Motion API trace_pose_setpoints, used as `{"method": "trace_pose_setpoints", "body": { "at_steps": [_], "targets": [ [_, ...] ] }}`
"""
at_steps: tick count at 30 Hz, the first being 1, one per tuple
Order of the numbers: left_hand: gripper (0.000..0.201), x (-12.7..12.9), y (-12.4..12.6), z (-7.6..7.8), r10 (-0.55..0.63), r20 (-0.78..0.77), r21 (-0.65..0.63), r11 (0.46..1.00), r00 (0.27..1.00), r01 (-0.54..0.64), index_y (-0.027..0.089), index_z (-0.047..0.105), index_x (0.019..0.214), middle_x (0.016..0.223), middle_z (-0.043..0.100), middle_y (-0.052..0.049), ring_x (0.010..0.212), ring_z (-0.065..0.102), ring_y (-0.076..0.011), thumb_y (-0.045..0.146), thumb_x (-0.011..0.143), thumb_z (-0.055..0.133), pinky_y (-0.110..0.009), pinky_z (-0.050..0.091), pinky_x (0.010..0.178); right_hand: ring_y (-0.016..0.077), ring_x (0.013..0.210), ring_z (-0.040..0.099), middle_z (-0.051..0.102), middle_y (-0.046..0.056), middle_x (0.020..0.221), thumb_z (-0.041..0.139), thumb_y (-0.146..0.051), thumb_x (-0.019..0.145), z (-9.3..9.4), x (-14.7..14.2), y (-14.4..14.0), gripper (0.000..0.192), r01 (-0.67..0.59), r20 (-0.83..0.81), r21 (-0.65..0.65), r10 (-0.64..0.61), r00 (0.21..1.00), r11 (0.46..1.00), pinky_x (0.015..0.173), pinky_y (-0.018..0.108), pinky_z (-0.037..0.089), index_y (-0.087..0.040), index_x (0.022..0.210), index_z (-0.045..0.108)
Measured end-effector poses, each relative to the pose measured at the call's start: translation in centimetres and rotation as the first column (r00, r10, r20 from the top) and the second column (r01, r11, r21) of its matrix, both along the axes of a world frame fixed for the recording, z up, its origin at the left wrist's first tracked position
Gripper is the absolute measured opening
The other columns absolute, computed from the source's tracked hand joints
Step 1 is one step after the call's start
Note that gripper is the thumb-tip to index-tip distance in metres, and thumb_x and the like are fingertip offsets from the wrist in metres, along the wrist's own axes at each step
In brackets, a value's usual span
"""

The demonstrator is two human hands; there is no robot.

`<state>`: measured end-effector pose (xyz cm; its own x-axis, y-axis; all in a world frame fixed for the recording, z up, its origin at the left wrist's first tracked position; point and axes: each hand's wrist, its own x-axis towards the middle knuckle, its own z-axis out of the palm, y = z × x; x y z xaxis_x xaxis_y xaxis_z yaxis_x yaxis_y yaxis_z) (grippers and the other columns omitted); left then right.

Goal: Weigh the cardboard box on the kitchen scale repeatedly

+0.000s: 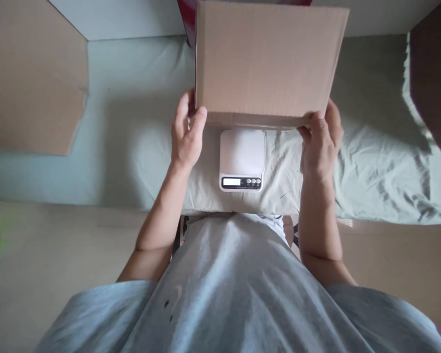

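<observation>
Left hand (188, 135) and right hand (320, 142) pinching cardboard box (268, 59), white scale (242, 152) near, panel lettering (241, 187) illegibly small

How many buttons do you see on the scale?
3, in a row on the front of the scale, right of its display: left button, middle button, right button. None looks covered.

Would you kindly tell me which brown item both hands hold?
The middle cardboard box, pictured above the white scale: the left hand and right hand grip it, touching neither the far-left cardboard nor the dark brown far-right piece.
</observation>
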<state>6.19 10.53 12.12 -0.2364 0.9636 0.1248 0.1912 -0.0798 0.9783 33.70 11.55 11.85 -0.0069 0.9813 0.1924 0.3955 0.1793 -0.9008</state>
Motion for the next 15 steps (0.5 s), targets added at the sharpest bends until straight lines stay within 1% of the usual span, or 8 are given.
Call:
{"method": "trace_pose_setpoints", "body": {
  "at_steps": [2, 3, 6, 9, 11, 15],
  "targets": [
    [0.068, -0.2, 1.8, -1.0, -0.01, -0.025, -0.011, 1.0, 1.0, 0.01, 0.034, 0.051, 0.128, 0.142, 0.055, -0.001, 0.134, 0.05, -0.0291, 0.075, 0.074, 0.056, -0.048, 0.05, 0.106, 0.0271, 0.118, 0.057, 0.061, 0.007, 0.124, 0.033, -0.069, 0.087, -0.3, -0.7, 1.1, 0.059, 0.079, -0.081, 0.007, -0.078, 0.994, 0.997, 0.093, 0.045, 0.053, -0.033, 0.132, 0.046],
    [0.067, -0.3, 2.4, -1.6, -0.02, -0.038, -0.02, 1.0, 0.999, 0.019, 0.034, 0.05, 0.129, 0.142, 0.055, -0.001, 0.134, 0.05, -0.0287, 0.075, 0.076, 0.054, -0.048, 0.049, 0.107, 0.0264, 0.118, 0.057, 0.062, 0.006, 0.121, 0.034, -0.069, 0.086, -0.7, -1.0, 1.6, 0.059, 0.101, -0.095, -0.003, -0.101, 0.99, 0.995, 0.094, 0.045, 0.053, -0.032, 0.13, 0.048],
    [0.063, -0.4, 3.7, -3.7, -0.036, -0.067, -0.049, 0.998, 0.997, 0.032, 0.035, 0.048, 0.131, 0.142, 0.054, -0.002, 0.135, 0.05, -0.0277, 0.073, 0.081, 0.046, -0.048, 0.047, 0.108, 0.0263, 0.116, 0.059, 0.063, 0.005, 0.117, 0.031, -0.068, 0.087, -2.3, -1.2, 2.7, 0.057, 0.096, -0.06, -0.022, -0.097, 0.993, 0.995, 0.097, 0.047, 0.053, -0.032, 0.127, 0.05],
    [0.061, -0.3, 4.1, -5.3, -0.026, -0.088, -0.084, 0.996, 0.996, 0.019, 0.033, 0.048, 0.131, 0.14, 0.055, -0.004, 0.134, 0.051, -0.0273, 0.072, 0.084, 0.041, -0.048, 0.046, 0.108, 0.0267, 0.119, 0.06, 0.063, 0.005, 0.12, 0.033, -0.062, 0.089, -4.1, -1.0, 3.7, 0.053, 0.088, -0.073, -0.018, -0.089, 0.993, 0.996, 0.102, 0.049, 0.051, -0.03, 0.127, 0.051],
    [0.061, -0.1, 4.2, -5.8, -0.011, -0.092, -0.099, 0.995, 0.996, 0.002, 0.031, 0.048, 0.132, 0.139, 0.056, -0.006, 0.134, 0.051, -0.027, 0.07, 0.086, 0.04, -0.048, 0.044, 0.109, 0.026, 0.122, 0.059, 0.063, 0.005, 0.123, 0.033, -0.06, 0.09, -5.0, -1.0, 4.1, 0.051, 0.081, -0.063, -0.024, -0.083, 0.995, 0.996, 0.105, 0.049, 0.049, -0.03, 0.128, 0.051],
    [0.056, 0.0, 4.3, -6.3, 0.021, -0.061, -0.151, 0.988, 0.998, -0.03, 0.027, 0.05, 0.13, 0.138, 0.056, -0.007, 0.134, 0.05, -0.0263, 0.063, 0.088, 0.044, -0.048, 0.043, 0.11, 0.0257, 0.125, 0.057, 0.063, 0.005, 0.124, 0.035, -0.06, 0.089, -6.3, -1.1, 4.8, 0.051, 0.06, -0.07, -0.043, -0.063, 0.996, 0.997, 0.108, 0.05, 0.047, -0.03, 0.126, 0.053]
  ]
}}
